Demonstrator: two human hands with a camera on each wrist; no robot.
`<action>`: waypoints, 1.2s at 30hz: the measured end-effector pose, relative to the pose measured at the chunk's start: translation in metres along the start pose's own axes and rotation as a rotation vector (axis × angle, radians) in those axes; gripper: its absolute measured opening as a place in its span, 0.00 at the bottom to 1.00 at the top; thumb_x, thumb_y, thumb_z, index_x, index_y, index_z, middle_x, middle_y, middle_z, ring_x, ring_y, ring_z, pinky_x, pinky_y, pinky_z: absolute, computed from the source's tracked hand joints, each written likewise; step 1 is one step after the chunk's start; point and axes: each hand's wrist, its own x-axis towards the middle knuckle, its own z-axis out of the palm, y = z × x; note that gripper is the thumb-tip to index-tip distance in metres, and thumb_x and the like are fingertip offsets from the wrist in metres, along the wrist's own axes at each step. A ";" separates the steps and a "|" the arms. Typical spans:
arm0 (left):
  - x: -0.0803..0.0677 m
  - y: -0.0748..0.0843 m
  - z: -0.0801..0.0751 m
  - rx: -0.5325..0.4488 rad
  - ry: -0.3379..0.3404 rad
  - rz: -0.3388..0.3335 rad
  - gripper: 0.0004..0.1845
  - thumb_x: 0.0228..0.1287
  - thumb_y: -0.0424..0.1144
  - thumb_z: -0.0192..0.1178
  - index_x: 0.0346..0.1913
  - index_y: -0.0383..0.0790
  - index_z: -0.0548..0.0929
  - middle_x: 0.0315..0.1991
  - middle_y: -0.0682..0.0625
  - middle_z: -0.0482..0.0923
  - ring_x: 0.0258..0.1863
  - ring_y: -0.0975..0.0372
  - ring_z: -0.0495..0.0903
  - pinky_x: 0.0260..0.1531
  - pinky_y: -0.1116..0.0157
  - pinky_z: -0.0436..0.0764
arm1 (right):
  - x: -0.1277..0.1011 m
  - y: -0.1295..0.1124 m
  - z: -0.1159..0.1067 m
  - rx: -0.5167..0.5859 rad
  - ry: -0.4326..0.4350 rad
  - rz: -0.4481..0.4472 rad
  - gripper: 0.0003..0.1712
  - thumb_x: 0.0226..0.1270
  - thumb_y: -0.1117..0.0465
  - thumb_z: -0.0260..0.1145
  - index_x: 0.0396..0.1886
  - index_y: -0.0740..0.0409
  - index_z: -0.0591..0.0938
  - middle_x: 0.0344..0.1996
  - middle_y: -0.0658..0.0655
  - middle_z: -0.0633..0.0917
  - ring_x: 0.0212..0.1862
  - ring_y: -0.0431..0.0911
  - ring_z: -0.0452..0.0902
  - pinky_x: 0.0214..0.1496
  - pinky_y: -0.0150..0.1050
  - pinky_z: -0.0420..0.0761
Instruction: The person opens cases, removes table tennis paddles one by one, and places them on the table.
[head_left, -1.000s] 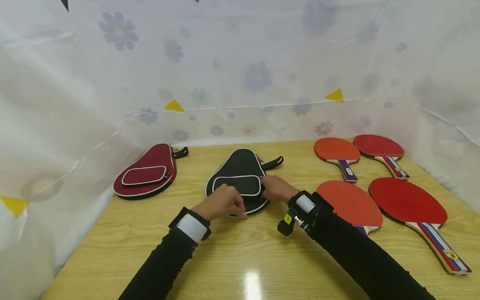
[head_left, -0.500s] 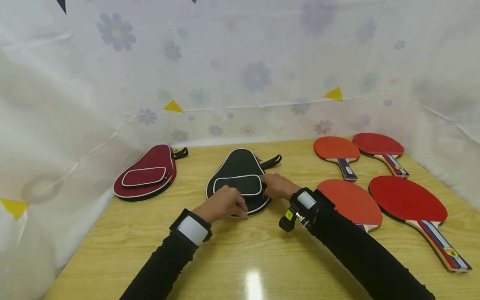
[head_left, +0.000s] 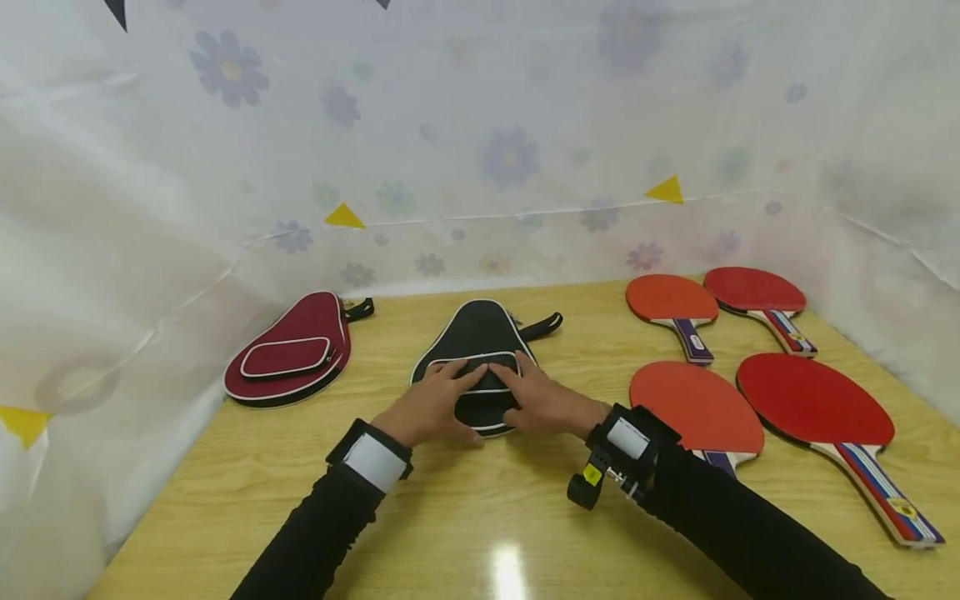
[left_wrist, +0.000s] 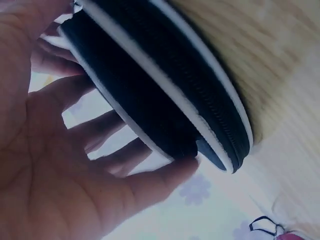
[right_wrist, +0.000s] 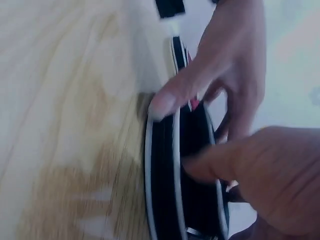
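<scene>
Head view, frame centre: our left hand [head_left: 431, 407] and right hand [head_left: 543, 404] rest flat-fingered on the soft, light black case [head_left: 480, 346], best gripped by its piped rim.

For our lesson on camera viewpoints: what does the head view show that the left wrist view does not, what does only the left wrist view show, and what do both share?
Only the head view shows the whole layout: the right hand, four red paddles, one at, and the wooden table.

Only the left wrist view shows, close up, the zipper running along the black case's edge between its white piping.

Both show the left hand with fingers spread on the black case, and the dark red case, though only its edge shows in the wrist view.
</scene>
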 end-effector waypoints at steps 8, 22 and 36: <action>0.004 0.002 0.001 0.010 -0.025 -0.040 0.52 0.50 0.51 0.79 0.77 0.44 0.64 0.75 0.34 0.59 0.72 0.35 0.60 0.64 0.45 0.72 | -0.005 -0.010 0.001 -0.103 0.027 -0.049 0.51 0.61 0.58 0.77 0.78 0.64 0.59 0.74 0.82 0.47 0.64 0.77 0.67 0.58 0.62 0.76; 0.022 -0.012 -0.002 0.042 -0.009 -0.023 0.52 0.51 0.51 0.79 0.77 0.44 0.64 0.75 0.34 0.60 0.71 0.36 0.63 0.67 0.46 0.68 | 0.015 -0.005 0.001 -0.186 0.107 -0.071 0.49 0.58 0.59 0.79 0.74 0.65 0.64 0.71 0.83 0.54 0.60 0.76 0.72 0.59 0.61 0.76; 0.039 -0.023 -0.004 0.003 -0.063 -0.062 0.53 0.52 0.49 0.78 0.79 0.46 0.60 0.77 0.34 0.55 0.73 0.37 0.59 0.69 0.44 0.64 | 0.033 0.004 0.002 -0.173 0.101 -0.026 0.50 0.59 0.57 0.78 0.75 0.65 0.63 0.73 0.81 0.52 0.62 0.74 0.71 0.60 0.60 0.76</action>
